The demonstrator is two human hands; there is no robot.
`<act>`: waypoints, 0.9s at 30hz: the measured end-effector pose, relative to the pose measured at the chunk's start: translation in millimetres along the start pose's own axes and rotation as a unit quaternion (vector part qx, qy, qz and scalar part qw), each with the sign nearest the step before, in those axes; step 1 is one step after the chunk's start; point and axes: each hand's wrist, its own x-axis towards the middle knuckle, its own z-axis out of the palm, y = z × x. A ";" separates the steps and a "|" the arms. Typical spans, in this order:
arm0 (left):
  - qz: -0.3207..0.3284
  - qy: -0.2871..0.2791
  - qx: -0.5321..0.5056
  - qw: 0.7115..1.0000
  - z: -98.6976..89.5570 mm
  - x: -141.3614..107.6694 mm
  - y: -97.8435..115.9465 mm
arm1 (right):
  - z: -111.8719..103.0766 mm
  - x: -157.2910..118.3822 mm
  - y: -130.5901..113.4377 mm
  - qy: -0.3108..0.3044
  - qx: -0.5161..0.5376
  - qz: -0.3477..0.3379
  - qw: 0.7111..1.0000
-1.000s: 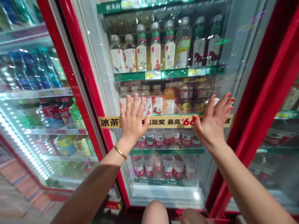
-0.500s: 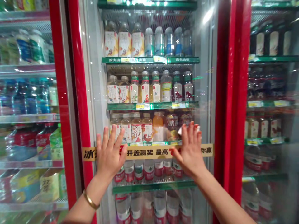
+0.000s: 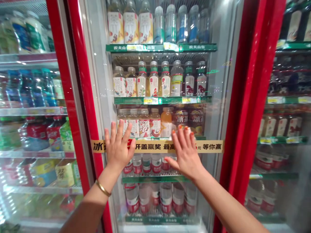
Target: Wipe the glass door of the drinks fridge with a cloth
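While glare makes contact hard to judge, the left hand (image 3: 119,147) and right hand (image 3: 186,153) look pressed evenly on the fridge door (image 3: 84,97), fingers spread wide and holding nothing, across its yellow banner (image 3: 150,146).

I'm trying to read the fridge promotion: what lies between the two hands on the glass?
In the head view, a yellow promotional strip with Chinese text runs between the left hand and right hand, with bottled drinks behind it.
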 end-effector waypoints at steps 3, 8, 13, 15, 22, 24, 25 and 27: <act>0.006 -0.002 0.008 1.000 -0.6 -1.1 0.4 | -0.7 -34.1 3.0 -0.015 0.002 -0.031 0.999; 0.009 0.004 0.013 1.000 0.8 -2.9 1.0 | -7.7 -14.8 58.7 0.045 -0.004 0.203 0.978; 0.015 0.012 0.010 1.000 1.5 -3.1 0.4 | -1.0 -1.6 8.6 0.025 -0.003 0.072 0.997; 0.016 0.013 0.008 1.000 1.5 -2.8 0.3 | 2.0 -17.4 -3.5 0.001 -0.014 -0.011 1.000; 0.013 0.013 0.005 1.000 0.8 -2.4 1.7 | -8.2 18.8 35.1 0.061 -0.003 0.181 0.982; 0.015 0.010 0.008 1.000 0.2 -2.5 2.0 | -5.8 30.6 17.4 0.049 0.011 0.119 0.992; 0.016 0.009 0.009 1.000 -0.1 -2.6 1.9 | -3.8 29.5 5.7 0.032 0.018 0.054 0.998; 0.016 0.008 0.011 1.000 -0.3 -2.6 1.8 | -0.6 16.9 -10.7 0.003 0.019 -0.085 0.996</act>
